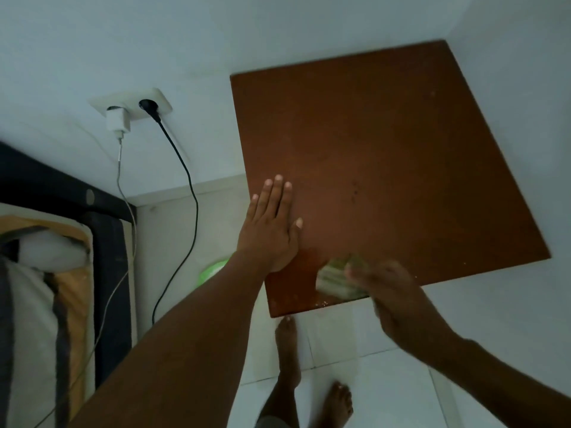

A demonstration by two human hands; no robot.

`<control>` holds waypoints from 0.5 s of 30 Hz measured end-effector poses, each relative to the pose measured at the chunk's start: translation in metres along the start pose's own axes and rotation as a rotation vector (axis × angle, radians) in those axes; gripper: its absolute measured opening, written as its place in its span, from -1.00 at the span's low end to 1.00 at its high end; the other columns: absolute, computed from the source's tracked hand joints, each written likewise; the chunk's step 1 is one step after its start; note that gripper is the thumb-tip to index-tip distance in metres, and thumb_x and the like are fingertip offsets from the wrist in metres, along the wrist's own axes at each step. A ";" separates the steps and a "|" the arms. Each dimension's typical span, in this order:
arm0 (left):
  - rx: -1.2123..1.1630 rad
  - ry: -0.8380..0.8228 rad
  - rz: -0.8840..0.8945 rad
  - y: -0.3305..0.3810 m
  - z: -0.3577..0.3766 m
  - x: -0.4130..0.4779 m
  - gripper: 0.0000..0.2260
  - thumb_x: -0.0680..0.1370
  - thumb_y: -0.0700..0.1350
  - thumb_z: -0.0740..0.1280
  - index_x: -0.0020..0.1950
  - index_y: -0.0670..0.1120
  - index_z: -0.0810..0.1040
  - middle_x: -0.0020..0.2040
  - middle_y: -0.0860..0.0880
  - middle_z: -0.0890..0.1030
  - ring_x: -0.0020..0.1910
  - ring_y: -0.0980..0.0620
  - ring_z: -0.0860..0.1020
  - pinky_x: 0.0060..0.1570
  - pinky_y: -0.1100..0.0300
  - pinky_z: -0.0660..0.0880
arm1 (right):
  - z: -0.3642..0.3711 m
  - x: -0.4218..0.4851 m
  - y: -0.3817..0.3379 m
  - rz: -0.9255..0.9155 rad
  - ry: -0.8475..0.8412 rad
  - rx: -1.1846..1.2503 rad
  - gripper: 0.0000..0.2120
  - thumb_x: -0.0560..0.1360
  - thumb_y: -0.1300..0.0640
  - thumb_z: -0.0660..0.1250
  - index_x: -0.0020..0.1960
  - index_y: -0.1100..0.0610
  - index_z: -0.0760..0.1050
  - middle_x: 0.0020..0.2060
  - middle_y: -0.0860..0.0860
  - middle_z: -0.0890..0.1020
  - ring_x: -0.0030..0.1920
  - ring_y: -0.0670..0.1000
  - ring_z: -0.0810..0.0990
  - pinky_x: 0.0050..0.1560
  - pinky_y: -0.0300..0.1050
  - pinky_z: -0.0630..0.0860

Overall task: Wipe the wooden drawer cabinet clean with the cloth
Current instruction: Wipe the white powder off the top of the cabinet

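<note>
Head view, looking down: a person's left hand point(272, 223) lies flat on the brown top of the wooden drawer cabinet point(386, 149), fingers straight and together, near its left edge. The right hand point(389, 291), blurred, rests on a greenish cloth point(335, 278) at the top's front edge; whether its fingers curl round the cloth or press it flat cannot be told. Pale specks dot the front edge. Two bare feet point(287, 350) stand on the white tiled floor point(386, 381). On the wall to the left, a socket point(160, 101) holds a white charger point(117, 120) and a black plug point(148, 106); a bed point(46, 273) lies beyond.
</note>
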State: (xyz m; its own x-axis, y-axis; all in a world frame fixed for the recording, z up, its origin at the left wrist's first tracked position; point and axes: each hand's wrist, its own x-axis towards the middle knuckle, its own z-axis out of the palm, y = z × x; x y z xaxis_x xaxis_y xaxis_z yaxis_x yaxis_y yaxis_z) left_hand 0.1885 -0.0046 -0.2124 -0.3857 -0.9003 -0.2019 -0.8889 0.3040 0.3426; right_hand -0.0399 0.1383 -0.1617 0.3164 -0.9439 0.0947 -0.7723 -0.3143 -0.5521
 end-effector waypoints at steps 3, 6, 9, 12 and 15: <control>0.006 0.001 0.003 -0.002 0.001 0.001 -0.36 0.64 0.17 -0.09 0.65 -0.06 -0.19 0.65 -0.05 -0.23 0.60 0.00 -0.29 0.58 -0.02 -0.22 | -0.031 0.070 0.018 0.162 0.248 0.032 -0.70 0.59 0.28 0.20 0.28 0.21 0.56 0.12 0.21 0.64 0.04 0.15 0.59 -0.04 -0.02 0.60; -0.012 0.009 0.016 -0.004 0.003 0.003 -0.35 0.64 0.18 -0.08 0.65 -0.05 -0.19 0.65 -0.03 -0.24 0.60 0.01 -0.31 0.58 -0.02 -0.22 | -0.032 0.171 0.046 0.257 0.302 -0.007 -0.68 0.57 0.33 0.24 0.28 0.23 0.59 0.16 0.20 0.66 0.12 0.17 0.61 0.17 0.07 0.55; -0.047 0.017 0.029 -0.007 0.004 0.002 -0.34 0.64 0.17 -0.05 0.65 -0.05 -0.18 0.65 -0.02 -0.25 0.60 0.04 -0.32 0.56 0.02 -0.28 | 0.003 0.235 0.060 0.391 0.093 -0.101 -0.58 0.55 0.25 0.22 0.40 0.12 0.49 0.31 0.12 0.56 0.24 0.23 0.52 0.24 0.11 0.50; -0.079 -0.003 0.056 -0.010 0.002 0.003 -0.34 0.64 0.15 0.00 0.65 -0.05 -0.21 0.64 -0.01 -0.29 0.58 0.06 -0.36 0.53 0.07 -0.35 | 0.035 0.232 0.055 0.393 0.079 -0.347 -0.51 0.54 0.07 0.17 0.46 0.07 0.40 0.38 0.05 0.44 0.24 0.22 0.41 0.13 0.10 0.47; -0.125 0.008 0.082 -0.013 0.001 0.002 -0.32 0.63 0.10 0.08 0.65 -0.08 -0.14 0.65 -0.04 -0.21 0.60 0.03 -0.31 0.55 0.04 -0.29 | 0.042 0.207 0.046 0.309 0.114 -0.380 -0.54 0.56 0.05 0.13 0.42 0.11 0.44 0.29 0.11 0.49 0.13 0.19 0.45 0.05 0.09 0.50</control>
State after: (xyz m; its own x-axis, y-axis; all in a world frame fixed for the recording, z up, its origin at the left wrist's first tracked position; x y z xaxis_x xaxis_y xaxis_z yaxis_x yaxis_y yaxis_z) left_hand 0.1988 -0.0103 -0.2179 -0.4531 -0.8767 -0.1613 -0.8168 0.3359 0.4690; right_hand 0.0134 -0.0668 -0.2026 -0.0048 -0.9971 0.0757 -0.9730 -0.0128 -0.2303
